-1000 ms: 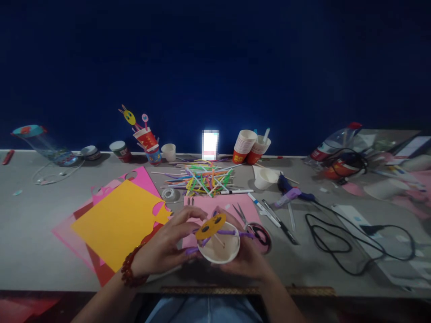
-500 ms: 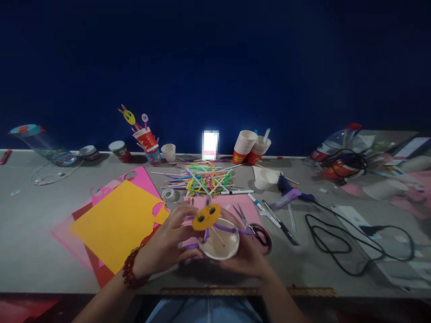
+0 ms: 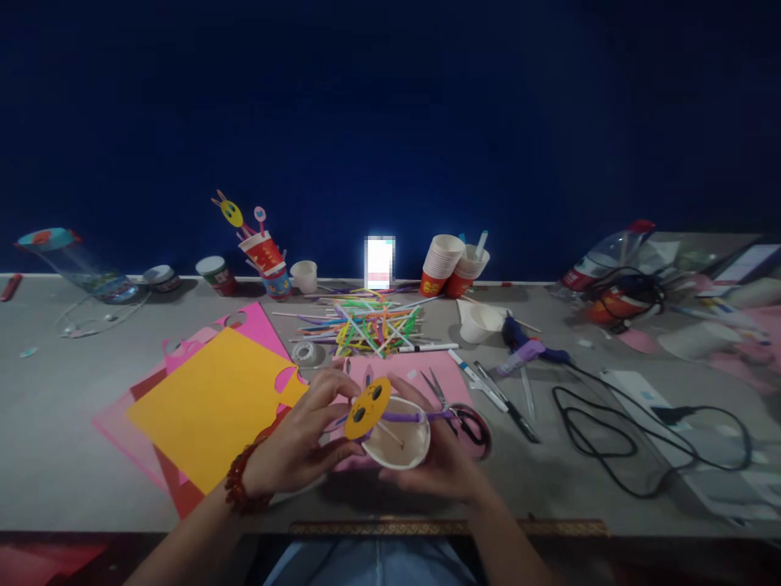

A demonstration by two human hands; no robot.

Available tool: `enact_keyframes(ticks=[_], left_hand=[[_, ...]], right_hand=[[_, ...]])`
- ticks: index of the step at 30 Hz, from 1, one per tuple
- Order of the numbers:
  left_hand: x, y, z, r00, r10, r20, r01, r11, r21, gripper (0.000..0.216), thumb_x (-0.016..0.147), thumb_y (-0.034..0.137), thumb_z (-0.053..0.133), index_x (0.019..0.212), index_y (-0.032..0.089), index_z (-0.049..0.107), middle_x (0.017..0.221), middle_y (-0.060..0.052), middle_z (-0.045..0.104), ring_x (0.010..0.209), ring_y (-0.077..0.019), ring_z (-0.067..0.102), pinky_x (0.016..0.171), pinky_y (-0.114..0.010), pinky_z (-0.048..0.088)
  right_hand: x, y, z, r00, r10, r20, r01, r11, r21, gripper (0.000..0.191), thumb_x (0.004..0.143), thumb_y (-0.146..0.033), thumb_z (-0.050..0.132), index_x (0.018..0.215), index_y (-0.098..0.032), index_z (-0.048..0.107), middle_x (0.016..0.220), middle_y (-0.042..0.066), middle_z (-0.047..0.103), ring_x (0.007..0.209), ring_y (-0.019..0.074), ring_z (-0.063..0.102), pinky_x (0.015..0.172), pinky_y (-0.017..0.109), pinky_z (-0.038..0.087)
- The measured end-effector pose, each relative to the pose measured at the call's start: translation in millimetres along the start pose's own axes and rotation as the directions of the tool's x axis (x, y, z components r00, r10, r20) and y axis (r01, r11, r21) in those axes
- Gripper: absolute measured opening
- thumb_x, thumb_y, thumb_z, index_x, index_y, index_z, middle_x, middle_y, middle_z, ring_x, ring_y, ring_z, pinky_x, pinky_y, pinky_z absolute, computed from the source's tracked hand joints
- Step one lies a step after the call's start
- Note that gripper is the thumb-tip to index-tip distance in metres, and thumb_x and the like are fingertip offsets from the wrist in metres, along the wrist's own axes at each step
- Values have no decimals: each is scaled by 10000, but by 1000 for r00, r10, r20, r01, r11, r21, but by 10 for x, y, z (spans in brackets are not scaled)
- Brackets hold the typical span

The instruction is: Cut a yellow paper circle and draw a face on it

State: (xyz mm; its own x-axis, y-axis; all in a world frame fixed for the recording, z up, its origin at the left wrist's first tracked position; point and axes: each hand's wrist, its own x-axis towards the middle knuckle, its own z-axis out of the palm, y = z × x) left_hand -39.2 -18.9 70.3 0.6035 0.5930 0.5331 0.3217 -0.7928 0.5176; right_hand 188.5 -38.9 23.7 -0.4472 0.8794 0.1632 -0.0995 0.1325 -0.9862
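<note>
Head view: the white paper cup (image 3: 403, 443) is held just above the grey table (image 3: 73, 391), straight in front of the pile of coloured straws (image 3: 366, 323) on the person's side of it. The cup is tipped so that its open mouth faces up and back toward the camera, with its base turned away and down. A purple straw (image 3: 403, 417) lies across the rim with its long axis running left to right, and its right end sticks out past the cup wall. An orange-yellow face disc (image 3: 368, 396) stands at the rim's left edge, leaning with its top toward the straw pile and slightly right, its two dark eyes facing the camera.

The left hand (image 3: 293, 448), with a bead bracelet (image 3: 237, 488) at the wrist, has its fingers half curled; the thumb and forefinger close on the disc's left edge. The right hand (image 3: 448, 468) is cupped around the right side and underside of the cup, gripping it, with the thumb up by the rim.

A pink sheet (image 3: 451, 370) lies between the straw pile and the cup. Scissors (image 3: 448, 403) lie nearer the person than the pile and to its right. A large orange-yellow sheet (image 3: 213, 399) lies to the pile's near left, and a glue gun (image 3: 525, 350) to its right.
</note>
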Motion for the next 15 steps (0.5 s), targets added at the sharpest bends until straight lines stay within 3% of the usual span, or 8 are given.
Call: enact_keyframes(ticks=[5,12,15], left_hand=[[-58,5,95,994,-20,-109,23,1000,19,213,992,352,475,950,213,631,984,-93,650,1015,-241,610,1045,-471,455],[-41,-26,44,998,-62,-17,62,998,6,249,975,412,511,968,225,677,1020,-94,661,1046,-255,599,1048,-449,441],[-54,-1,78,996,-60,-58,61,998,12,268,980,406,489,924,219,672,994,-95,656,988,-247,609,1014,-436,466]], right_hand=[[-21,57,-9,1000,-15,7,15,999,45,1061,660,-265,894,1544,-328,310,1402,106,582,1269,325,571,1129,509,383],[-8,62,-19,1000,-6,-14,6,1000,10,1056,648,-262,892,1539,-303,327,1356,114,619,1247,327,586,1089,490,438],[-4,58,6,1000,2,-18,-1,998,64,1064,635,-276,899,1536,-302,334,1357,113,618,1244,329,589,1088,489,438]])
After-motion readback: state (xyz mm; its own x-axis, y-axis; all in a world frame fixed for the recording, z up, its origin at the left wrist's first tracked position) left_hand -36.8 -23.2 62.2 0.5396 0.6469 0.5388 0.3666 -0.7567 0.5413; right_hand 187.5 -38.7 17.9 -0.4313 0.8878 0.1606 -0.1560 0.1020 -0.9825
